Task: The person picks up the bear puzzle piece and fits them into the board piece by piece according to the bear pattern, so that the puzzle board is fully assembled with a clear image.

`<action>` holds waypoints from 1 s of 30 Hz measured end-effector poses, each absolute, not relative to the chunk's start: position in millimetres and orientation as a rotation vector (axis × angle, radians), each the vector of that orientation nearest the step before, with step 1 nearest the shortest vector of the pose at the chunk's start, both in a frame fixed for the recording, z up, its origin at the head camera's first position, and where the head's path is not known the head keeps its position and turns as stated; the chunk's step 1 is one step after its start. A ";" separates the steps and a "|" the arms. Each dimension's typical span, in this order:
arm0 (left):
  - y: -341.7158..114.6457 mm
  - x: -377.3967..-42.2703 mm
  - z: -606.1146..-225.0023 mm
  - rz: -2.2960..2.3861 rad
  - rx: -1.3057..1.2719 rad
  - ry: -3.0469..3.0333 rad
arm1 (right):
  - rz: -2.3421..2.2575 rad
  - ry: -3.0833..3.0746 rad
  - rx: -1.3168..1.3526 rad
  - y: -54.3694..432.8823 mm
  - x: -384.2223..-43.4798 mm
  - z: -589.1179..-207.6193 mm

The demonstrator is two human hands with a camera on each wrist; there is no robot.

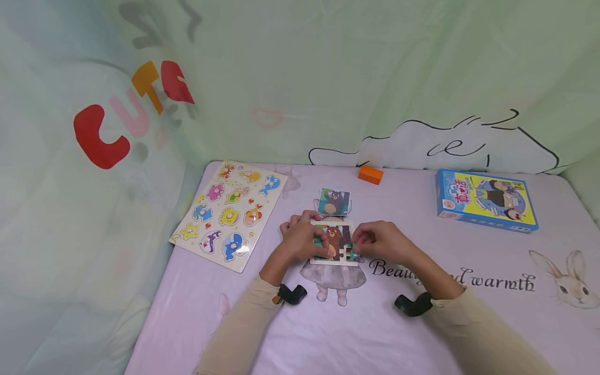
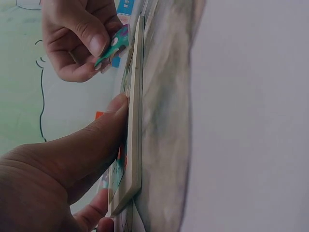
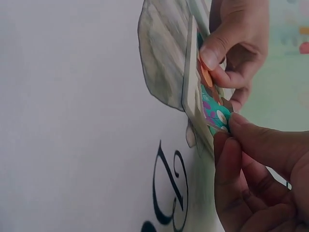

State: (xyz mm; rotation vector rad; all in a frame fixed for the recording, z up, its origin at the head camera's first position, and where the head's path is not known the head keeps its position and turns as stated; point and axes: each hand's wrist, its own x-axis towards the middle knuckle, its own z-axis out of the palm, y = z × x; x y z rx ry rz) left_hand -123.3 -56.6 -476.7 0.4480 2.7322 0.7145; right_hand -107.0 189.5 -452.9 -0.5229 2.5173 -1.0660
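A small jigsaw puzzle of a brown bear (image 1: 333, 237) lies in a pale frame tray (image 1: 335, 263) in the middle of the table. My left hand (image 1: 299, 242) holds the tray at its left side, the thumb pressing on the bear picture and other fingers about the edge. Between thumb and finger, my right hand (image 1: 386, 242) pinches a green-and-purple puzzle piece (image 3: 216, 114) over the lower right corner. A white gap shows in the puzzle beside that piece. Just behind the tray lies a square bear picture (image 1: 334, 202).
A wooden peg board with sea animals (image 1: 229, 213) lies at the left. An orange block (image 1: 370, 175) sits near the back edge, and a blue-and-yellow box (image 1: 487, 199) stands at the back right. Printed curtains hang behind and to the left.
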 end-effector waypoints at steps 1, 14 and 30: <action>-56.5 -123.2 -476.5 0.715 0.447 2.731 | -1.072 2.522 -0.530 188.1 -106.7 -453.0; -56.0 -123.5 -477.5 0.688 0.459 2.739 | -1.041 2.561 -0.509 176.3 -108.3 -460.0; -56.1 -124.3 -480.2 0.687 0.450 2.740 | -0.999 2.624 -0.500 169.8 -104.9 -462.4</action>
